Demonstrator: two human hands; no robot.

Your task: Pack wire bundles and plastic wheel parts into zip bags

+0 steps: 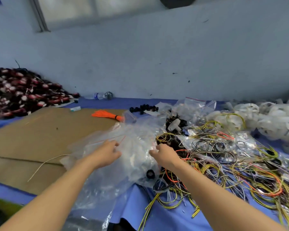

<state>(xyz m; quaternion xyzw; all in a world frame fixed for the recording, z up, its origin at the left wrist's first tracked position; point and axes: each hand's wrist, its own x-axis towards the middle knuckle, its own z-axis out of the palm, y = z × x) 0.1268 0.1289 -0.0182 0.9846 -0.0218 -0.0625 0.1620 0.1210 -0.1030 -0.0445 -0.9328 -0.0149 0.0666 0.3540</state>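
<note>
Reaching into the heap of clear zip bags (133, 144), the person seems to be at the step of picking out one bag to fill; nothing looks packed in the hands yet.

The blue-covered table (140, 212) carries everything. A flattened cardboard sheet (45, 135) lies across its left half, and the bag heap overlaps the cardboard's right edge. To the right spreads a broad tangle of wire bundles (227, 165), mostly yellow, black and orange loops, touching the bags. Beyond the wires, at the far right, sits a pile of translucent white plastic wheel parts (265, 119). A mound of red-and-black items (18, 95) fills the far left corner; what they are cannot be told.

The left hand (108, 153) rests on the plastic with loosely curled fingers, near a red zip strip; whether it pinches the film cannot be told through the blur. The right hand (163, 153) sits just beside it at the edge of the wires, its fingers curled inward against the plastic, grip likewise unclear.

Smaller things: an orange tied bunch (107, 114) on the cardboard's far edge, a row of small black parts (143, 108) behind the bags, and one black ring-shaped part (150, 173) lying on or in the bags.

Next, I judge, a single bag must be separated, its mouth opened, and a wire bundle worked free of the tangle.
</note>
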